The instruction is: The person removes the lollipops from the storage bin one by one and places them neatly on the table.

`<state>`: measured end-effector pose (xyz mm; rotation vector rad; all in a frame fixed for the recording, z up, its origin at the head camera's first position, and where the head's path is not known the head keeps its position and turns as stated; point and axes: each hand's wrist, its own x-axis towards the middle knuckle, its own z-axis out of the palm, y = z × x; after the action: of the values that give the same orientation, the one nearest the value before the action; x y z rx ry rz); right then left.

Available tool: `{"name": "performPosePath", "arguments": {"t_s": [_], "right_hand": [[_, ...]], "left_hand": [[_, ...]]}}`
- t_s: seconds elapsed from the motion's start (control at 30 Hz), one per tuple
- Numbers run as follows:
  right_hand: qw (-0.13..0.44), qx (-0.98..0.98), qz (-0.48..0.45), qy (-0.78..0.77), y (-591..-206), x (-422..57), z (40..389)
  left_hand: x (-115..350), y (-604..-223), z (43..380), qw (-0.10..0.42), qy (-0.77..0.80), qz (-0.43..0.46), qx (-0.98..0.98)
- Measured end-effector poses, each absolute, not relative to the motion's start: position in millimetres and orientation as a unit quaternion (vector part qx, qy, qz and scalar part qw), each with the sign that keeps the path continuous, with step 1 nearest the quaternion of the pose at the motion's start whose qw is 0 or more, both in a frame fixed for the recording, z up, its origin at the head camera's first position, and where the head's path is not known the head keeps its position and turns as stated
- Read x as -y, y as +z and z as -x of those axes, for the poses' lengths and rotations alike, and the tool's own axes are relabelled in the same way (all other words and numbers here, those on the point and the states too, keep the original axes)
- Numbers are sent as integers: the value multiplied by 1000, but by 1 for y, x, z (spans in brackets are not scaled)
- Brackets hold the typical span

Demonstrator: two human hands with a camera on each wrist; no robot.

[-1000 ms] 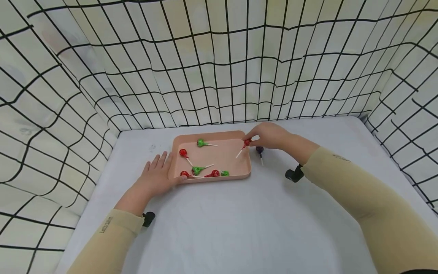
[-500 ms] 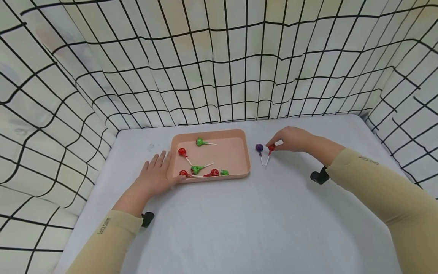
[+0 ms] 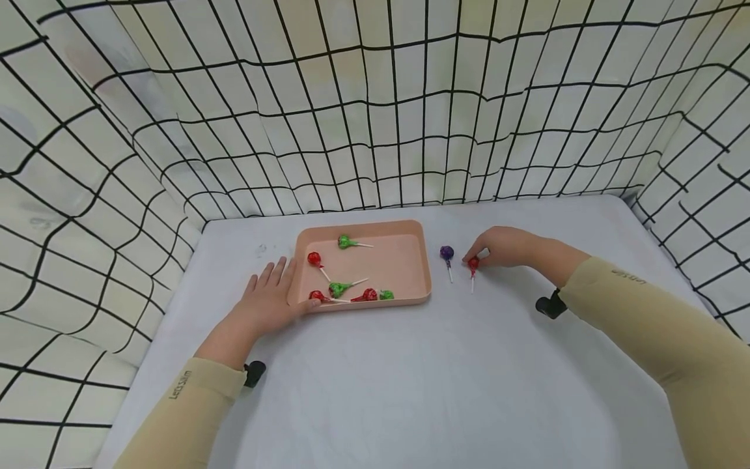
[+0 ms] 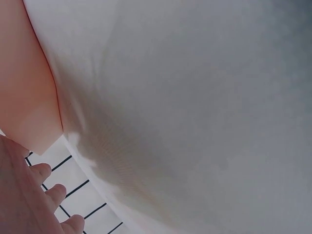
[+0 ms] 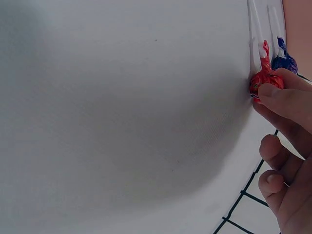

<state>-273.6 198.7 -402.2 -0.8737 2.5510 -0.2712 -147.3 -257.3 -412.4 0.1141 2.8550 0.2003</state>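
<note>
My right hand [image 3: 508, 247] pinches the wrapped head of a red lollipop [image 5: 266, 80] between thumb and fingers, low over the white table, its stick pointing toward me. Just left of it lies a purple lollipop [image 3: 447, 252], between that hand and the pink tray [image 3: 404, 260]. My left hand [image 3: 269, 303] rests at the tray's left edge with fingers spread straight and the thumb along the near corner. In the tray are several red and green lollipops, among them a green lollipop [image 3: 344, 241] at the back and a red lollipop [image 3: 314, 259] on the left.
The white table [image 3: 387, 378] carries the tray near its far side. A black wire grid [image 3: 398, 130] over pale walls closes in the back and both sides. Black wrist cameras, such as the one on the right wrist [image 3: 551, 304], hang below the sleeves.
My right hand has carried the red lollipop out from the tray's right side, past the purple lollipop, and down toward the table to its right. The left hand has stayed in place.
</note>
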Motion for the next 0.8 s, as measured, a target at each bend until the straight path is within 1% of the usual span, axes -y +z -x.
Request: {"name": "performPosePath", "arguments": {"t_s": [0.4, 0.8], "right_hand": [[219, -919, 302, -130, -391, -207, 276], [208, -928, 282, -130, -401, -208, 274]], "left_hand": [[258, -416, 150, 142, 64, -41, -987], [257, -415, 149, 138, 67, -40, -987]]}}
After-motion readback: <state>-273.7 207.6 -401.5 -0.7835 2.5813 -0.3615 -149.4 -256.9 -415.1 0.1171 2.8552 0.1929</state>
